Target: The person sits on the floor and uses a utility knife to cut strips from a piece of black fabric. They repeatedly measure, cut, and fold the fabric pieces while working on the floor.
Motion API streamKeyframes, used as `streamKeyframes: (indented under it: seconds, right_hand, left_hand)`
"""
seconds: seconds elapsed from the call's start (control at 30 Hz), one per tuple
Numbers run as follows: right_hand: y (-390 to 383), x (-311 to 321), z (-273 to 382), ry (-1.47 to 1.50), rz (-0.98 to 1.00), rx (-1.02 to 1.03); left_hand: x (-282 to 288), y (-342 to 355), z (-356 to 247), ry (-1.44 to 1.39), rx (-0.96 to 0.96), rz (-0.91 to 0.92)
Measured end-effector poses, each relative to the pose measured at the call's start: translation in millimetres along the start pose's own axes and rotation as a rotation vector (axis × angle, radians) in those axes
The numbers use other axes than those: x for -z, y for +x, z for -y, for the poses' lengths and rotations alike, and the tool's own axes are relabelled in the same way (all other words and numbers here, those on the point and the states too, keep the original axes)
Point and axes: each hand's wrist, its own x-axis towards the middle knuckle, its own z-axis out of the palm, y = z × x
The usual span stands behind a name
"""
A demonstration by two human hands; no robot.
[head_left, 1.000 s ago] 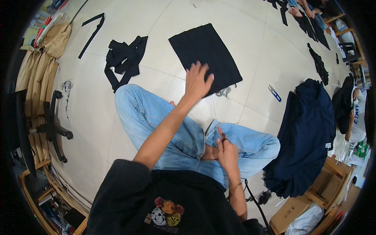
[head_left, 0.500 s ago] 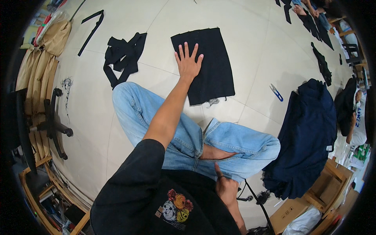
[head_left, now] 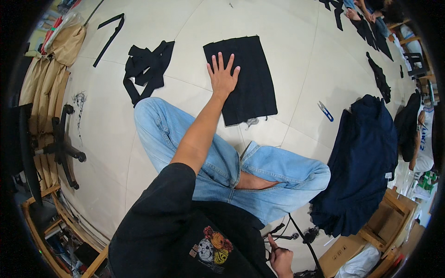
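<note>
A black rectangular cloth panel (head_left: 252,78) lies on the pale tiled floor in front of my crossed legs. My left hand (head_left: 224,76) rests flat on its upper left part, fingers spread and open. Low at my right side is my right hand (head_left: 281,260), with the index finger stretched out and the other fingers curled and partly hidden. Its fingertip is beside a small dark strip (head_left: 277,229), and I see nothing held. Left of the panel lies a bundle of black cloth strips (head_left: 143,67). Blue-handled thread snips (head_left: 326,111) lie to the right.
A dark navy cloth pile (head_left: 359,162) is heaped at my right, near a cardboard box (head_left: 340,255). A chair base (head_left: 65,143) and long brown rolls (head_left: 44,97) stand at the left. Another person's feet (head_left: 354,14) show at the far right, near black cloth pieces (head_left: 381,76).
My right hand has moved down and slightly right, from beside my thigh to the dark strip near the floor. My left hand stays flat on the black panel.
</note>
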Motion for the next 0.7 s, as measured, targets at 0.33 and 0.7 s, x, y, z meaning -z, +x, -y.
streamKeyframes:
  seconds: [0.33, 0.7]
  right_hand:
    - [152.6, 6.7, 53.5, 2.036, 0.144, 0.046]
    - [279.5, 81.6, 39.2, 0.253, -0.059, -0.125]
  left_hand:
    - [135.0, -157.3, -88.9, -0.843, -0.532, 0.984]
    - [187.8, -155.9, -48.6, -0.803, -0.505, 0.534]
